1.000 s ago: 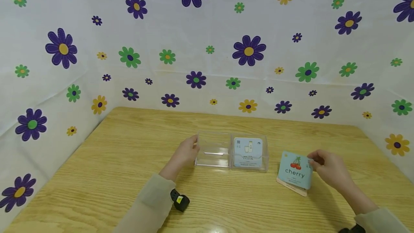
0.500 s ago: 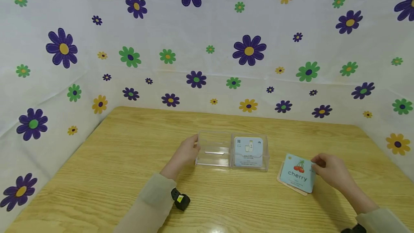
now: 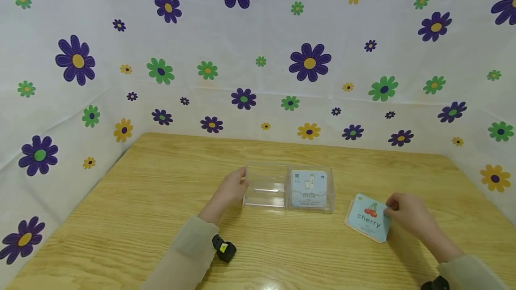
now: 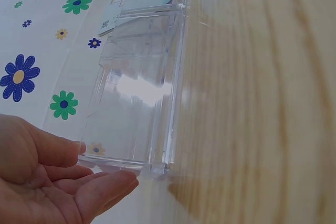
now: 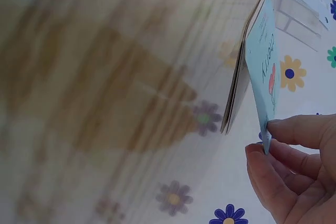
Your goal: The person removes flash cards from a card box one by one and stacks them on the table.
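Observation:
On the table, a two-compartment clear plastic card box point(image 3: 266, 199) stands in front of the left hand. The left hand point(image 3: 230, 189) grips the box's left end, thumb and fingers at the end wall in the left wrist view. A light-blue milk card point(image 3: 308, 182) fills the front of the right compartment; the left one shows bare plastic. Right of the box, the right hand point(image 3: 411, 214) pinches the right edge of a blue cherry card point(image 3: 368, 216) between thumb and fingers. That card slants up from a thin card stack point(image 5: 239, 72), its near edge touching it.
The wood-grain table point(image 3: 161, 218) reaches back to a white cloth point(image 3: 258, 35) printed with purple, green and yellow flowers, which also hangs at both sides. A black wrist camera point(image 3: 225, 250) sits at the left cuff.
The right hand has moved slightly down with the cherry card, which has shifted and turned so that it covers more of the pinkish card beneath. The left hand and box stay put.

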Tool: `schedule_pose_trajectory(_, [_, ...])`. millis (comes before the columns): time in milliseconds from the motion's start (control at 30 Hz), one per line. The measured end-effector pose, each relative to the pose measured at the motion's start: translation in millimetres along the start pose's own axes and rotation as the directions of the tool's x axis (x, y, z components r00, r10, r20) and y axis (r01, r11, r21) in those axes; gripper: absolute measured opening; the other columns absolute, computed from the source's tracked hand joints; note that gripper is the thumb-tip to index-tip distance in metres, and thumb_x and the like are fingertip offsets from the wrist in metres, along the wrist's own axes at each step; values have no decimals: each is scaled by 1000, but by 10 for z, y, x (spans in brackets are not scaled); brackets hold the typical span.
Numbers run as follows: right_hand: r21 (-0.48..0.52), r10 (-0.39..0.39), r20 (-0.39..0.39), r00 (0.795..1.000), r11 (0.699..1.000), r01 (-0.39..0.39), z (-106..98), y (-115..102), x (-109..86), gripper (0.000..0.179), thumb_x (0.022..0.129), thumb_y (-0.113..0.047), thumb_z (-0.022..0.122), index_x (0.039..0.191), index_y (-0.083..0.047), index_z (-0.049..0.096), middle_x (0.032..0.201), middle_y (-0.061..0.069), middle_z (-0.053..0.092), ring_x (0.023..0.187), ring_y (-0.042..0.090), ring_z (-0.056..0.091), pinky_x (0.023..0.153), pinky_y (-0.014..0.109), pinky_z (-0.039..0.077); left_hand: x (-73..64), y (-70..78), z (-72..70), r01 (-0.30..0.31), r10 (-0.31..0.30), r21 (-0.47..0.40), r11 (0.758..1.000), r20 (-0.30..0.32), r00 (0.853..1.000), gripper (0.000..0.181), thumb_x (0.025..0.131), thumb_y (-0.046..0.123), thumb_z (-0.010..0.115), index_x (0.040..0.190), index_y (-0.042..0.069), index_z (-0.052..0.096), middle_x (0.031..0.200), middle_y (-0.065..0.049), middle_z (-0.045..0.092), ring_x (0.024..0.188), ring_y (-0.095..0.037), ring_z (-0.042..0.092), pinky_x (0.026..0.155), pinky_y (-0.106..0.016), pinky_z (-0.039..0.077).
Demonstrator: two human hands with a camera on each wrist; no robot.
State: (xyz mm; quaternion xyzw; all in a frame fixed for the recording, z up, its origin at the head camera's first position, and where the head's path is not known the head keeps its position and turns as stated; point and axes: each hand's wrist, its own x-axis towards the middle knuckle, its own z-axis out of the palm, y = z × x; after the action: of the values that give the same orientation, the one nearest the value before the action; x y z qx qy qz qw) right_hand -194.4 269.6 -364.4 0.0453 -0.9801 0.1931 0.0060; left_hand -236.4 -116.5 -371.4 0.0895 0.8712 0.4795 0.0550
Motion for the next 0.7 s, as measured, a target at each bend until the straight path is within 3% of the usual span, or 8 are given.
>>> schedule_pose_trajectory(700, [-73,0,43,999,997,3,26,-39,54,14,78,-3,63,82,10,58,72,10,57,64,20,51,53,33,45,-13,2,-5,-6,6,-2,1000,14,1000,42,93,1,37,133,-6,30,136,-23,31,116,-39,39,93,-49,35])
